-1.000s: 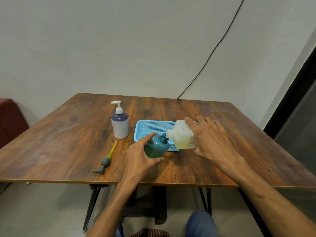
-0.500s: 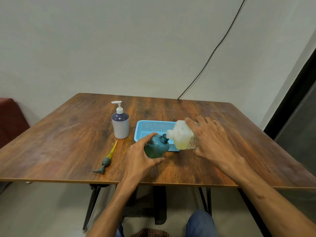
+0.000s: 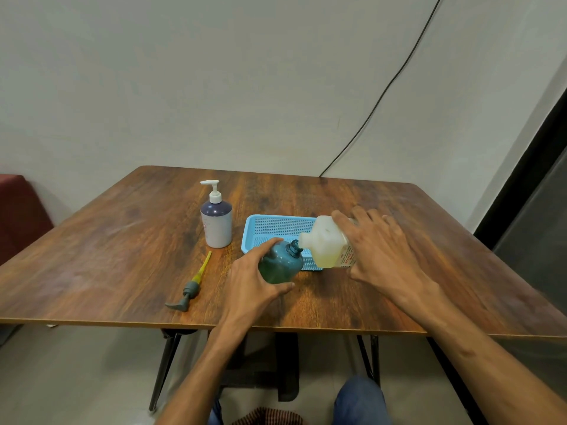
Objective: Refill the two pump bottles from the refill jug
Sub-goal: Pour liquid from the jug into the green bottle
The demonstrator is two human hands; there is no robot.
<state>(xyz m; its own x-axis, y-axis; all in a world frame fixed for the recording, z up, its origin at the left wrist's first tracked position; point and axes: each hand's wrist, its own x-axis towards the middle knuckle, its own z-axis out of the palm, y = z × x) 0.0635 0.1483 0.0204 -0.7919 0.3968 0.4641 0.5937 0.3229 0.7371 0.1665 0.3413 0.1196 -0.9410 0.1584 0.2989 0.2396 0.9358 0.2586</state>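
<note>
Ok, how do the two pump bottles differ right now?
The teal bottle has no pump fitted, a loose pump lying on the table; the white bottle has its pump on. The left hand grips the teal bottle while the tipped jug meets its neck; the white bottle stands untouched. Both are close to the blue basket.

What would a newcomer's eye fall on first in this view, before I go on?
At the centre of the table the right hand tips the refill jug, its neck at the mouth of the teal bottle that the left hand grips. Next, the loose pump head lying to the left, and the white-topped pump bottle standing upright beside the blue basket.
</note>
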